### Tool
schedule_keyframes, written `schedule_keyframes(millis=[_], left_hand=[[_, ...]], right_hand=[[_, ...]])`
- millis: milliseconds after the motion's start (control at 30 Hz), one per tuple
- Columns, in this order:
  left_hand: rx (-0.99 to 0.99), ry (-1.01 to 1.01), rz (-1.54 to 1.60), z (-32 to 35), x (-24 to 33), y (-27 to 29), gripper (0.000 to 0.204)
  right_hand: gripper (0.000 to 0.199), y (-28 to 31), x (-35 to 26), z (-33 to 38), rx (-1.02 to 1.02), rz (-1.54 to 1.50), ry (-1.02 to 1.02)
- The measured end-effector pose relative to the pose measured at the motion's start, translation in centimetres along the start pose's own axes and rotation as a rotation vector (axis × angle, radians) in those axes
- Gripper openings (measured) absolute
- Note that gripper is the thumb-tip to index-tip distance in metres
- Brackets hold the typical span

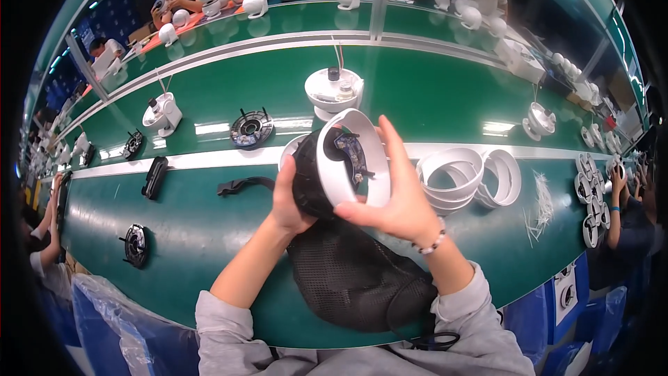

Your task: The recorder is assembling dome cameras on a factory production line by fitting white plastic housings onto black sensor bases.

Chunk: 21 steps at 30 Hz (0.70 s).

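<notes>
the left hand (291, 205) is clamped on a black round unit (313, 184), thumb up its near face, the other fingers largely hidden behind it; the right hand (402, 202) is closed around the rim of a white ring (378, 167), thumb at its lower edge and fingers up its outer side; the ring is tilted and meets the black unit at its nine o'clock side, a circuit board (351, 153) showing through the opening; whether the two are seated together i cannot tell.

taking the ring as the clock's centre, a black mesh piece (351, 278) lies on the green worktop (195, 237) at six o'clock, just below the hands; a stack of white rings (452, 184) stands just past three, with another pair of rings (502, 177) beside it; a loose bundle of thin white strips (539, 209) lies farther out, between three and four; a black strap with a buckle (245, 184) lies between eight and nine; a long black part (154, 177) rests at nine, and a dark round module (136, 245) past eight; beyond the pale rail (209, 159), a round circuit unit (252, 129) sits between nine and ten, and a white bowl-shaped housing (334, 90) between eleven and twelve; a beaded bracelet (430, 240) circles the right wrist.
</notes>
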<state>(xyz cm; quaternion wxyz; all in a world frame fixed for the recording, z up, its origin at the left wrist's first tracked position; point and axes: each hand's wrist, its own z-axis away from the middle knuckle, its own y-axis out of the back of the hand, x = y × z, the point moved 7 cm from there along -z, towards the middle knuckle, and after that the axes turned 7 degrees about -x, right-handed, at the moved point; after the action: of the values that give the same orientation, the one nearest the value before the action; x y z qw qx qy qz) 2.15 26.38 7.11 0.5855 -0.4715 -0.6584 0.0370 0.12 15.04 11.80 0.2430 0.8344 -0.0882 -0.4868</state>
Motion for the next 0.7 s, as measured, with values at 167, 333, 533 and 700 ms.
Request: schedule_keyframes(millis=[167,333,533,700], left_hand=[[0.144,-0.069,0.062,0.2,-0.6,1.2,0.068],[0.139,-0.072,0.044,0.3,-0.7,1.6,0.067],[0.078,-0.043,0.186,0.6,-1.1,0.7,0.065],[0.006,-0.098,0.140,0.1,-0.5,0.0,0.064]], right_hand=[[0.113,-1.7,-0.5,0.0,0.036,0.179,0.001],[0.123,-1.7,-0.1,-0.1,-0.125,0.238,-0.064],[0.121,-0.1,-2.7,-0.4,-0.208,0.297,0.290],[0.114,0.8,-1.5,-0.5,-0.133,-0.028,0.192]])
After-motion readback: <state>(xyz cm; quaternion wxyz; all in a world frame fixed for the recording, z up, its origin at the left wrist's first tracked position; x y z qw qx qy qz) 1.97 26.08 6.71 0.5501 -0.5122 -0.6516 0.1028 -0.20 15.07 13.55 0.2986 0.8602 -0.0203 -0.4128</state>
